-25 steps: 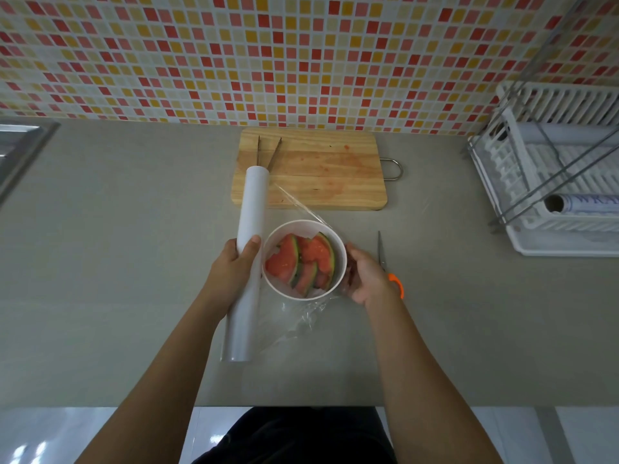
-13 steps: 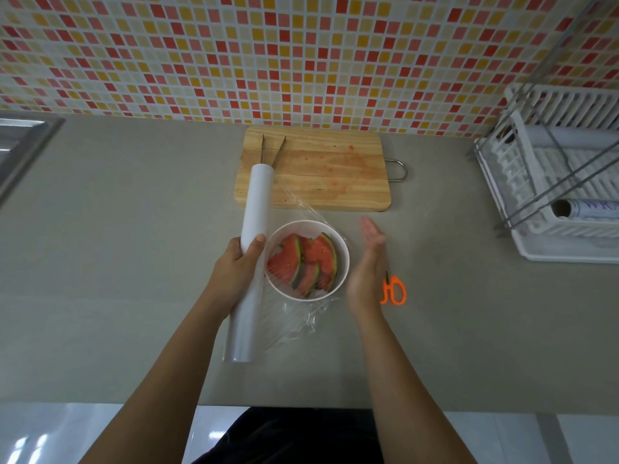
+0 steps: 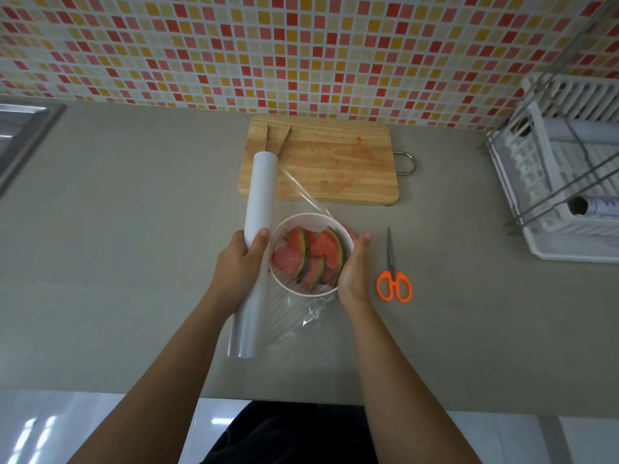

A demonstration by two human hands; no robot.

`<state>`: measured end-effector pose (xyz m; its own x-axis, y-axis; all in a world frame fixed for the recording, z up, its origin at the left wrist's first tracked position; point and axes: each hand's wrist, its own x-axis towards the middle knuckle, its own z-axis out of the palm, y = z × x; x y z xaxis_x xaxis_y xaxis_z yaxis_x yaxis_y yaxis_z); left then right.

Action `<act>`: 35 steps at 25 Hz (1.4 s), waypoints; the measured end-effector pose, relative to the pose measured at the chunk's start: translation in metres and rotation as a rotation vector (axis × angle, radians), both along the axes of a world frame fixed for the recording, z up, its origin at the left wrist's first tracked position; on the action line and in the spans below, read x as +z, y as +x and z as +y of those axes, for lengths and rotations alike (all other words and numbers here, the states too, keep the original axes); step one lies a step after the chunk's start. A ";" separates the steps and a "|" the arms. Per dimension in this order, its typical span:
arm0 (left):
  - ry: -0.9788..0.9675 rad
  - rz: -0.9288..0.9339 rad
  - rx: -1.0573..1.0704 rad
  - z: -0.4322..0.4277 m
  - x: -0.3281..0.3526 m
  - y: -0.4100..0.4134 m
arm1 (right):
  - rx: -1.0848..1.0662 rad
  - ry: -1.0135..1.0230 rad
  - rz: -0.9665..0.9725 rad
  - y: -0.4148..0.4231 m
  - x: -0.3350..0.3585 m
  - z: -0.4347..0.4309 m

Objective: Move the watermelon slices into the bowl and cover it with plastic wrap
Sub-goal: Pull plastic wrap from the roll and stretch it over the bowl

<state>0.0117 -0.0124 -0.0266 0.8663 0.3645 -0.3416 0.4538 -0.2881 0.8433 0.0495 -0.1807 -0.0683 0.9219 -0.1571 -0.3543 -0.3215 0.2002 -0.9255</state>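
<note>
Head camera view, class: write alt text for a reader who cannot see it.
A white bowl of watermelon slices sits under stretched plastic wrap; the left hand grips the wrap roll beside it, the right hand presses the bowl's side. Orange scissors lie right, a cutting board behind.

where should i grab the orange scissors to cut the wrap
Take the scissors by the orange loops at the near end, coming from the near right with the right hand. They lie flat and closed, blades pointing away toward the wall, with bare counter around the loops.
</note>
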 end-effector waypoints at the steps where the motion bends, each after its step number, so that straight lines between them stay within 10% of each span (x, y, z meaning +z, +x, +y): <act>1: 0.009 0.001 0.000 0.000 0.000 0.000 | 0.001 -0.043 0.035 0.001 0.000 -0.001; 8: 0.042 0.022 0.002 -0.001 0.003 0.000 | 0.072 -0.295 0.204 0.007 0.008 -0.010; 11: 0.072 0.022 -0.010 -0.001 0.003 -0.002 | 0.069 -0.314 -0.038 0.005 0.007 -0.015; 14: 0.097 0.006 -0.009 -0.001 0.001 -0.002 | 0.159 -0.237 -0.194 0.010 0.009 -0.016; 23: 0.052 0.026 -0.020 0.000 0.003 -0.001 | 0.146 -0.249 0.151 0.022 0.013 -0.013; 27: 0.004 0.026 -0.025 0.002 0.003 0.000 | -0.270 -0.041 -0.069 -0.003 0.009 -0.013; 35: 0.024 -0.011 -0.036 0.002 -0.005 0.002 | -0.169 0.043 -0.102 -0.039 -0.015 0.013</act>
<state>0.0133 -0.0101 -0.0315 0.8824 0.3415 -0.3236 0.4338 -0.3244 0.8406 0.0108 -0.1675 -0.0829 0.9153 -0.2990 -0.2698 -0.1848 0.2835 -0.9410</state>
